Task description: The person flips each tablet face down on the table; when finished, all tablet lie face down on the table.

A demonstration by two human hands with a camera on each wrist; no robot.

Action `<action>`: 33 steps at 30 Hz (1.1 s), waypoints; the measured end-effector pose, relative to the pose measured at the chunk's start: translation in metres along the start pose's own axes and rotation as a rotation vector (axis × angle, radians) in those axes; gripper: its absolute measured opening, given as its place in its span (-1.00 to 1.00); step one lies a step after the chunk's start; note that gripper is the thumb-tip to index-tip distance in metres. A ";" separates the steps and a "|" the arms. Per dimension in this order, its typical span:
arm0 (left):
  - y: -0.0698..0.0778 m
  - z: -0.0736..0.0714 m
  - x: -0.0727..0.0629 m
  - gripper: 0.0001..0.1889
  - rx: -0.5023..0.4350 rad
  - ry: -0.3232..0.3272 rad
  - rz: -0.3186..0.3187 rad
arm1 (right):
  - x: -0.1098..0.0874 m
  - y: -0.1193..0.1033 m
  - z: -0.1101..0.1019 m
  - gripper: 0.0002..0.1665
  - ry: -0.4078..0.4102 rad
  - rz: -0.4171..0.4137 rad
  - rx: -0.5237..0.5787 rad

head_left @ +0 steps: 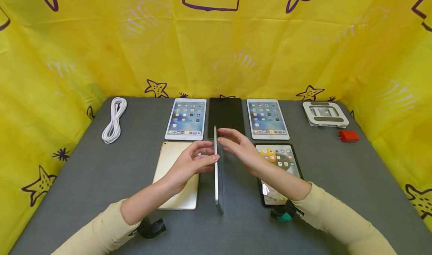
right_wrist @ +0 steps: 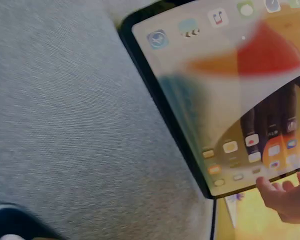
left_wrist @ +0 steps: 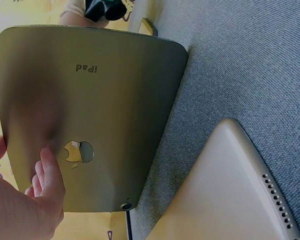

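Note:
In the head view a tablet [head_left: 217, 172] stands on its long edge, its upper edge facing the camera. The left wrist view shows its grey back, with the iPad lettering and a shiny logo; the right wrist view shows its lit screen [right_wrist: 225, 100]. My left hand [head_left: 190, 160] grips the tablet, thumb at the upper edge and fingers against the back. My right hand [head_left: 244, 150] is on the screen side by the far end, fingers extended with their tips close to the edge. A gold tablet [head_left: 175, 153] lies face down under my left hand.
Behind are two white tablets [head_left: 185, 118] with lit screens and a black tablet [head_left: 226, 114] between them. A black-framed tablet [head_left: 283, 157] lies under my right forearm. A white cable [head_left: 114, 122] is at left; a folded stand [head_left: 325, 114] and red plug [head_left: 348, 136] at right.

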State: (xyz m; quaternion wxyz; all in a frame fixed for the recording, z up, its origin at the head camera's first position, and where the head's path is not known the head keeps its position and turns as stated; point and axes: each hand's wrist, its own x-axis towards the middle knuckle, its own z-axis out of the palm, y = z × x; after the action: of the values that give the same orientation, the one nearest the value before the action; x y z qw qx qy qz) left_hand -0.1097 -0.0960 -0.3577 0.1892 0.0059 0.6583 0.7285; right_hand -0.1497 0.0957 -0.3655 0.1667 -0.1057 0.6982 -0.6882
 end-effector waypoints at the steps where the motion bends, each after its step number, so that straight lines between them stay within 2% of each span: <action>1: 0.000 0.000 0.000 -0.46 0.001 0.002 0.000 | 0.002 -0.001 0.000 -0.36 0.006 -0.018 -0.013; 4: -0.001 0.002 0.001 -0.47 0.000 0.007 -0.001 | 0.006 -0.003 0.002 -0.35 0.021 -0.047 -0.040; 9: -0.003 0.005 0.002 -0.49 0.003 0.000 0.002 | 0.009 -0.002 0.003 -0.42 0.027 -0.044 -0.089; 11: -0.005 0.006 0.003 -0.50 0.016 0.002 0.019 | 0.010 -0.001 0.002 -0.41 0.029 -0.042 -0.098; 13: -0.007 0.007 0.002 -0.51 0.058 0.015 0.064 | 0.010 -0.001 0.002 -0.42 0.031 -0.044 -0.091; 15: -0.009 0.008 0.001 -0.53 0.130 0.038 0.146 | 0.010 -0.001 0.001 -0.41 0.027 -0.047 -0.083; 16: -0.010 0.008 0.001 -0.54 0.174 0.052 0.206 | 0.010 -0.001 0.001 -0.41 0.024 -0.049 -0.078; 20: -0.015 0.010 -0.004 -0.51 0.381 0.096 0.530 | 0.009 -0.001 0.000 -0.42 0.008 -0.051 -0.061; 22: -0.016 0.010 -0.007 -0.47 0.459 0.073 0.689 | 0.009 0.000 -0.001 -0.41 -0.001 -0.054 -0.049; 24: -0.016 0.010 -0.009 -0.47 0.527 0.013 0.810 | 0.009 0.001 -0.002 -0.41 -0.005 -0.053 -0.044; 29: -0.021 0.010 -0.009 -0.39 0.663 -0.193 0.970 | 0.008 0.004 -0.007 -0.40 -0.010 -0.047 -0.027; 33: -0.025 0.010 -0.008 -0.32 0.748 -0.260 1.066 | 0.007 0.005 -0.010 -0.40 -0.021 -0.032 -0.016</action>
State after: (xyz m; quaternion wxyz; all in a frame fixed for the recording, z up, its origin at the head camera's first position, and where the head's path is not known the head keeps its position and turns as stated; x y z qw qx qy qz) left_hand -0.0933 -0.0876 -0.3781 -0.1340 0.4841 0.7456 0.4379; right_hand -0.1598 0.1027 -0.3716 0.1623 -0.1257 0.7002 -0.6838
